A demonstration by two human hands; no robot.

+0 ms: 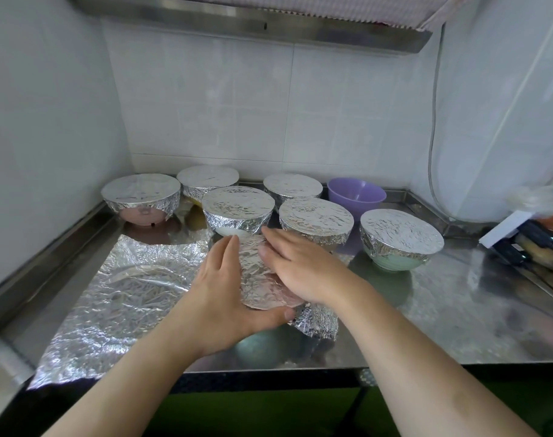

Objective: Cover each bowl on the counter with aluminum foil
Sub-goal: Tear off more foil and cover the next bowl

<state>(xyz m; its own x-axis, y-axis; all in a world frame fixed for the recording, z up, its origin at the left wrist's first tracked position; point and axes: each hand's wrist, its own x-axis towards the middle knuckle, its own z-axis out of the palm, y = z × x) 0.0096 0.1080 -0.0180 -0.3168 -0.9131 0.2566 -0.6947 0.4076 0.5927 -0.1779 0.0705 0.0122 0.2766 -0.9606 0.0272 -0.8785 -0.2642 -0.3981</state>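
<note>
A foil-topped bowl [256, 279] stands near the counter's front edge between both hands. My left hand [224, 291] cups its left side, thumb along the near rim. My right hand [300, 266] lies flat on the foil, pressing down over its right side; foil hangs crumpled at the near right. Behind it stand several bowls wrapped in foil, such as a pink one [141, 197], a middle one [237, 208] and a green one [399, 238]. An uncovered purple bowl [355, 195] sits at the back right.
A loose crumpled foil sheet [117, 294] lies on the steel counter [458, 310] at the front left, reaching over its edge. Packets and a white box [521, 234] crowd the right side. Tiled walls close the left and back; a range hood [253, 20] hangs above.
</note>
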